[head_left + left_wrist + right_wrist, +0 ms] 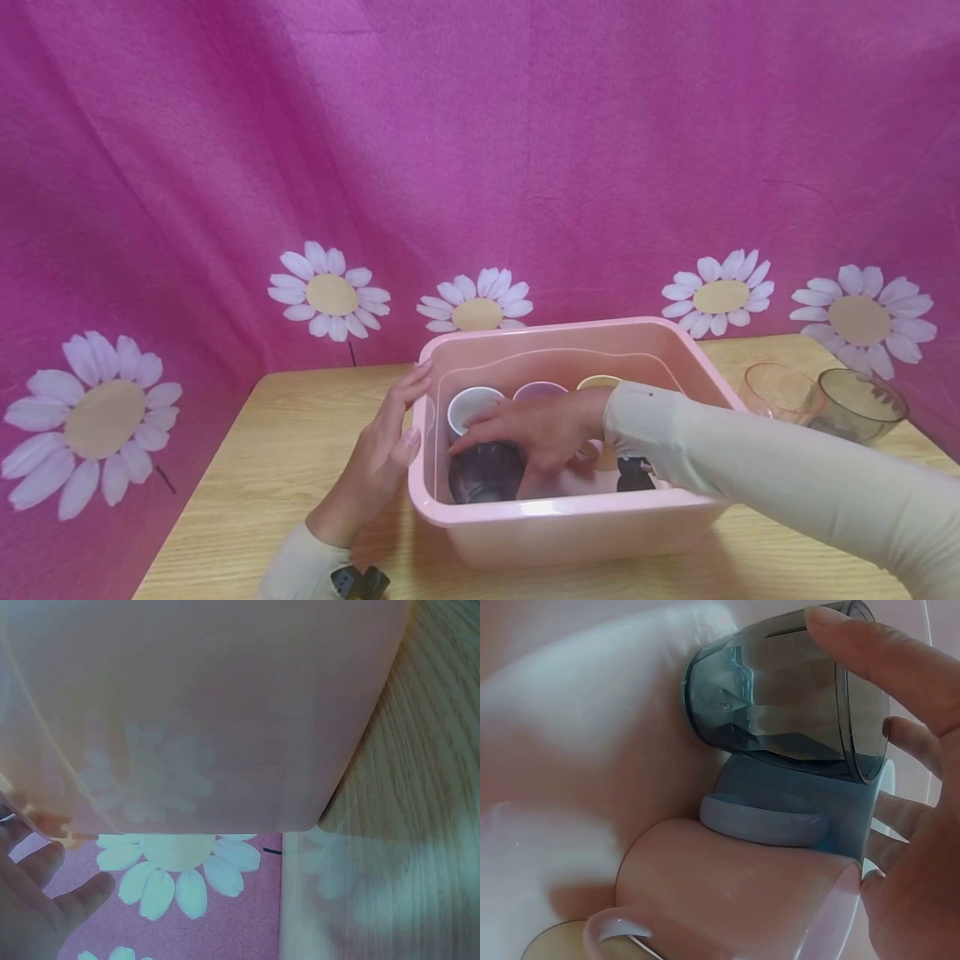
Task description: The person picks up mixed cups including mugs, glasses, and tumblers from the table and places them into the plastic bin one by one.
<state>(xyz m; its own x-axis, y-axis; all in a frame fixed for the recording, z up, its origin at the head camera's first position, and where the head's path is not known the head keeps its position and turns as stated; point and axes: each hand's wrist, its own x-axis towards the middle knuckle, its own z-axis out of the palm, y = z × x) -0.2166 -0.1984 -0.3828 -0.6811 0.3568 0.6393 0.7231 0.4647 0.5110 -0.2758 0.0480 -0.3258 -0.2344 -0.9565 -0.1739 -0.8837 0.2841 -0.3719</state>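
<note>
In the head view my right hand (536,429) reaches into a pink plastic tub (577,533). It holds a dark see-through cup (486,475) near the tub's left wall. The right wrist view shows the thumb on the outside of this cup (780,697) and a finger at its rim. Beside the cup stand a bluish-grey mug (780,787) with a pale inside and a pink mug (727,892), both with handles. A yellow mug (600,381) is partly hidden by the right wrist. My left hand (378,450) rests against the tub's left rim, fingers fairly straight.
Right of the tub, on the wooden table (292,450), stand an orange see-through cup (780,396) and a grey see-through cup (862,408). A magenta cloth (480,150) with large daisies hangs behind the table.
</note>
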